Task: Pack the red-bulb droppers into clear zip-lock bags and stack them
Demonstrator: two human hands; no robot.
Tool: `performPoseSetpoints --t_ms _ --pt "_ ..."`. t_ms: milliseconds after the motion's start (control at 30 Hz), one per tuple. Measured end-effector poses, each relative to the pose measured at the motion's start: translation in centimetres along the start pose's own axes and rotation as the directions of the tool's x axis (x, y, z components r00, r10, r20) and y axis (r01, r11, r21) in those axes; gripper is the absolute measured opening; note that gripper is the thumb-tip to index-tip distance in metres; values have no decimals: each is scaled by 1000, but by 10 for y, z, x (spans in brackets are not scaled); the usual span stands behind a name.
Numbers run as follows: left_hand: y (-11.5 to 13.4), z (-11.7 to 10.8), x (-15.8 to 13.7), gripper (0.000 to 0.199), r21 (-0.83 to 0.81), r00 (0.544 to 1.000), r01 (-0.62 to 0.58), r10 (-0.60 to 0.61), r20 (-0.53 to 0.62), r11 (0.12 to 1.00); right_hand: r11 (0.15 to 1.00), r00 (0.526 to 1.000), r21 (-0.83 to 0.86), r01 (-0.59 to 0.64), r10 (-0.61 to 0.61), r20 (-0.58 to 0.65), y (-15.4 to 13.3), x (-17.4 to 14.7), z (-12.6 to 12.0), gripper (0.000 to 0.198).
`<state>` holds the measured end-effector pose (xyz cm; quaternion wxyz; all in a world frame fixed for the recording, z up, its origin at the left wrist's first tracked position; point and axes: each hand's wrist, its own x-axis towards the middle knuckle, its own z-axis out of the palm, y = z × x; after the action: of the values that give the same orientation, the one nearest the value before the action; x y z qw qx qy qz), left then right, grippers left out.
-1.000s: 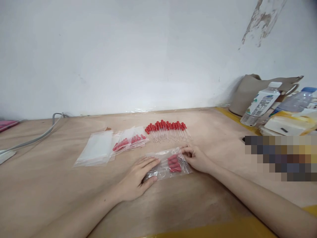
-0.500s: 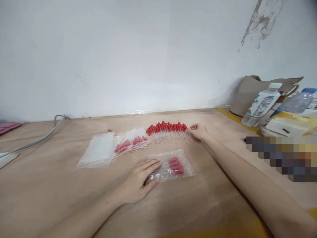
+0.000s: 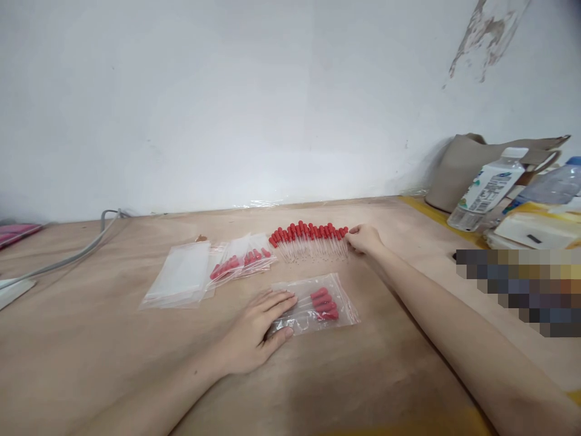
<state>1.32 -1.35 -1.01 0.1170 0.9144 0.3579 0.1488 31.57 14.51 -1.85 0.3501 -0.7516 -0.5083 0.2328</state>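
In the head view, our left hand (image 3: 258,330) lies flat with fingers spread on the near end of a clear zip bag (image 3: 318,306) that holds a few red-bulbed droppers, pinning it to the plywood table (image 3: 363,375). Our right hand (image 3: 363,239), which was at that bag's far edge a second ago, has gone up to the row of loose droppers (image 3: 311,239) and now pinches at its right end; whether a dropper is actually gripped we cannot tell. We read this as fetching another piece for the bag. To the left lie filled bags (image 3: 240,260) and a stack of empty bags (image 3: 179,278). Bottles (image 3: 488,188) stand at the far right.
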Motion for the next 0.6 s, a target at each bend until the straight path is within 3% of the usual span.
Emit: performPoseSetpoints --t_ms 267,600 --pt "-1 1 -1 45 15 1000 -7 7 10 1000 993 993 37 -114 115 -21 4 6 -3 23" --pt "0 1 0 45 8 1000 -6 6 -4 1000 999 999 -7 -48 49 21 6 10 -4 22"
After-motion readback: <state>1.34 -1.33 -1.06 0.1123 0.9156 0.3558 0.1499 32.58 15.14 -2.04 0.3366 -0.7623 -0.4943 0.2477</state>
